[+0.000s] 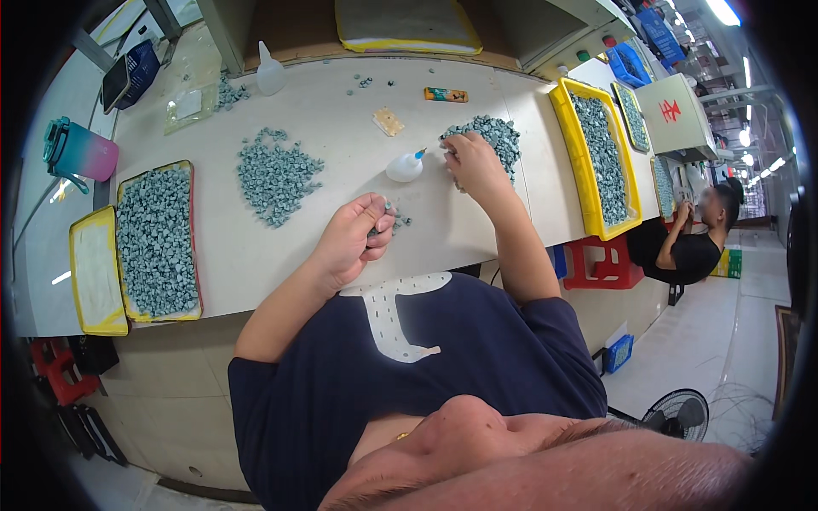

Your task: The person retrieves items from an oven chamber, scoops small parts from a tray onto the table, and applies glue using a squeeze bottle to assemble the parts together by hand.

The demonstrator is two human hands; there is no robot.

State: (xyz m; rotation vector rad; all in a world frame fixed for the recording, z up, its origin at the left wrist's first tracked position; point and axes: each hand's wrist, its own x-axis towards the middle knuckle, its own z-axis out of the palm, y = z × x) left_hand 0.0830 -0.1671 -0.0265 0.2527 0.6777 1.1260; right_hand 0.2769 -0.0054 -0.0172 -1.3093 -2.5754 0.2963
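My left hand [354,234] is closed near the front of the table. A small grey-green piece [388,207] shows between its thumb and forefinger, and a few more lie beside its fingers. At the left edge of a pile of grey-green pieces [498,139], my right hand [475,168] has its fingers drawn together; what they hold, if anything, is too small to make out. Between the hands stands a white squeeze bottle [404,169] with a thin blue-tipped nozzle. Another, looser pile of the same pieces [277,177] spreads to the left.
A full yellow-rimmed tray [198,247] lies at left beside a bare one [94,268]. To the right is a yellow basket [594,223] of pieces. Farther back are a nozzle bottle [271,72] and a battery-like cylinder [446,95]. A person [694,243] sits at far right.
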